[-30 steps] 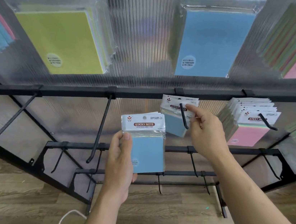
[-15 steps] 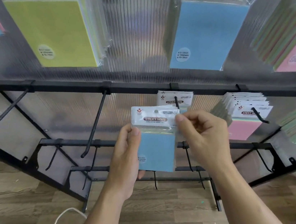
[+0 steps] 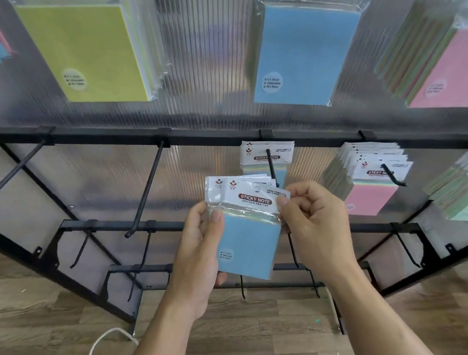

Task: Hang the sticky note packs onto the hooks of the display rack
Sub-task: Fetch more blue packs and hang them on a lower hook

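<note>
Head view: we look forward and down at a black display rack (image 3: 102, 132) hung with sticky note packs. Both hands hold a blue pack (image 3: 247, 244) in front of the middle rail. The left hand (image 3: 204, 252) grips its left edge, thumb flat on the front. The right hand (image 3: 313, 226) pinches the right corner of the white header between thumb and forefinger, its other fingers curled. The pack stands nearly upright, long axis running up and down, header on top and sloping down to the right. Its hang hole (image 3: 256, 187) sits near the top middle of the header. The hook (image 3: 270, 163) reaches out from the rail just above and to the right of that hole, already carrying a few hung packs (image 3: 256, 152) near its root. We judge that the pack must go up and to the right until the hole meets the hook's tip, and the right hand is the nearer one. The tip itself is hidden behind the header's upper right corner, so we cannot tell how close hole and tip are. A second header peeks out behind the first, so the left hand may hold several packs; we cannot count them. The left fingers behind the pack are out of sight.
</note>
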A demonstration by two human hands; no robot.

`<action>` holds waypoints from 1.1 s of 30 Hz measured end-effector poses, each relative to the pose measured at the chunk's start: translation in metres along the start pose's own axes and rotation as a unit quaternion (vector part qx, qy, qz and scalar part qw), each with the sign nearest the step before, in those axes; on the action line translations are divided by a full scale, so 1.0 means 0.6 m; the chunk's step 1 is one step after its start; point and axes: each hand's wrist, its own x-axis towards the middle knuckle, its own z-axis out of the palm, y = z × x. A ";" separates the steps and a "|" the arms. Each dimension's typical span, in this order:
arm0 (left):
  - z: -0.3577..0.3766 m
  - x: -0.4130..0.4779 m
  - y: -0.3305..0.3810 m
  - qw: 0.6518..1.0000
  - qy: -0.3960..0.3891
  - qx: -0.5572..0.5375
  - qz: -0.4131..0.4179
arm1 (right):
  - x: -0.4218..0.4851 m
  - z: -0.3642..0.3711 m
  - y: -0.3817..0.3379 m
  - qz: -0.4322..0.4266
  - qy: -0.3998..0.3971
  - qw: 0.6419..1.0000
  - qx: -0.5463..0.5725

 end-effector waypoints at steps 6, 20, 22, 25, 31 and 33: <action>-0.001 0.000 0.001 1.000 0.006 -0.002 0.005 | -0.006 0.003 0.005 0.019 0.018 1.000 0.002; -0.028 0.016 -0.001 0.991 0.130 -0.025 0.002 | 0.004 -0.003 0.017 -0.005 0.075 0.997 -0.007; -0.031 0.017 0.003 0.990 0.139 -0.029 0.009 | 0.007 -0.002 0.019 -0.017 0.078 0.996 -0.041; -0.035 0.019 0.006 0.989 0.141 -0.034 0.015 | 0.012 -0.001 0.027 -0.006 0.083 0.995 -0.062; -0.040 0.024 0.006 0.989 0.145 -0.039 0.017 | 0.019 0.005 0.038 -0.004 0.089 0.995 -0.049; -0.042 0.027 0.006 0.988 0.149 -0.040 0.016 | 0.021 0.006 0.040 -0.010 0.090 0.994 -0.054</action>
